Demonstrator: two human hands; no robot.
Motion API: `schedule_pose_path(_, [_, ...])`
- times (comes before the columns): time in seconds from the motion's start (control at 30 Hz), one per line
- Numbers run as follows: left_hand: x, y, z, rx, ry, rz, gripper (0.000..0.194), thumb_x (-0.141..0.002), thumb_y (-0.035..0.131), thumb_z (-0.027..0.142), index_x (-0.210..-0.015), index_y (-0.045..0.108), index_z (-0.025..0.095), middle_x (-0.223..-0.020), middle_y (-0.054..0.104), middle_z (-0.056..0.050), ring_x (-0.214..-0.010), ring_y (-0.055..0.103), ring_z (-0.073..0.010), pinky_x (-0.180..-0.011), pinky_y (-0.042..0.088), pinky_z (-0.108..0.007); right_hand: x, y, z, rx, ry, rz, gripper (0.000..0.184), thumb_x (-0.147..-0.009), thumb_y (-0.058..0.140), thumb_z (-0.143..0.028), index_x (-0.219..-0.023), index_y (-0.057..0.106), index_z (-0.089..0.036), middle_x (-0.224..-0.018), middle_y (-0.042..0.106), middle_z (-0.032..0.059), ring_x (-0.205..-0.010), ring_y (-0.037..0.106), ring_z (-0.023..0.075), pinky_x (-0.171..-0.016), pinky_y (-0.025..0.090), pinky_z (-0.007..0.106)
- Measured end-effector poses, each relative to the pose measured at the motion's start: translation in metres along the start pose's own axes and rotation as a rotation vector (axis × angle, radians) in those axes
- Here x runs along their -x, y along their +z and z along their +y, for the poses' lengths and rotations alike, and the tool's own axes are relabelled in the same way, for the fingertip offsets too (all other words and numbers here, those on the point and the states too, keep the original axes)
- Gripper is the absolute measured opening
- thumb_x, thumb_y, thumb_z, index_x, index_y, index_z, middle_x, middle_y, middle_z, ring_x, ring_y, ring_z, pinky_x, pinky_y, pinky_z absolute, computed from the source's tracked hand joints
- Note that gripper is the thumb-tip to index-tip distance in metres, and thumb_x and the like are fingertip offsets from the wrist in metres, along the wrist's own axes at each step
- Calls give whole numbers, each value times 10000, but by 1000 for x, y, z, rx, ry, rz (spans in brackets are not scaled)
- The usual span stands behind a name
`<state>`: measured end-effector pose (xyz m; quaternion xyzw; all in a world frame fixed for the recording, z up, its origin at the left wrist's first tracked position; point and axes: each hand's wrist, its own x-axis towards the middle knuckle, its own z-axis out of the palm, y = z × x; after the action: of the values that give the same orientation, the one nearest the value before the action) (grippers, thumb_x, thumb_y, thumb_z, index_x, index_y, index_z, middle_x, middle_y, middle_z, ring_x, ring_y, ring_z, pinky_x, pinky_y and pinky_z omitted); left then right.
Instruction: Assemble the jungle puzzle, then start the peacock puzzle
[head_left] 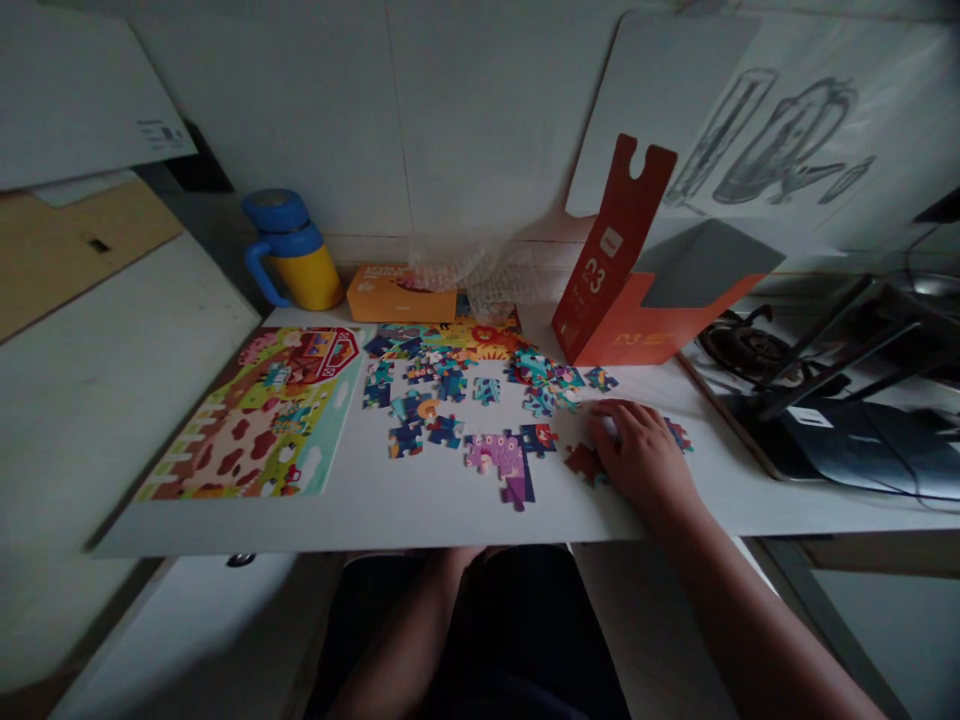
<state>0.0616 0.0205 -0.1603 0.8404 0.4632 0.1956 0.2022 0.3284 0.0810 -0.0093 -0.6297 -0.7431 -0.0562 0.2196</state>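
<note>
My right hand (pixel 637 445) lies low over the right half of the white tabletop, fingers reaching forward and left, thumb apart from them. No held piece shows in it. Beside its thumb are brownish-red puzzle pieces (pixel 585 465); another puzzle piece (pixel 679 434) peeks out on its right. Near the fingertips is a pile of teal puzzle pieces (pixel 536 370). A joined purple puzzle section (pixel 501 455) lies at the middle front, a dark blue and red piece (pixel 538 438) against it. My left hand (pixel 463 558) rests at my lap, its fingers hidden beneath the table edge.
A farm picture board (pixel 262 415) lies on the left. Behind stand a blue-and-yellow jug (pixel 304 260), an orange puzzle box (pixel 401 300), bubble wrap (pixel 487 275) and an open red box (pixel 626 335). Loose pieces (pixel 427 405) spread mid-table. A gas stove (pixel 817 430) borders the right side.
</note>
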Motion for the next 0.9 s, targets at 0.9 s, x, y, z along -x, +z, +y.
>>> schedule_pose_path(0.9, [-63, -261, -6, -140, -39, 296, 128, -984, 644, 252, -885, 723, 228, -833, 758, -36, -755, 672, -198, -699, 436, -309, -135, 14, -196, -7, 94, -503, 598, -1066, 545, -583, -1306, 762, -80, -1334, 738, 284, -1276, 704, 378, -1019, 546, 419])
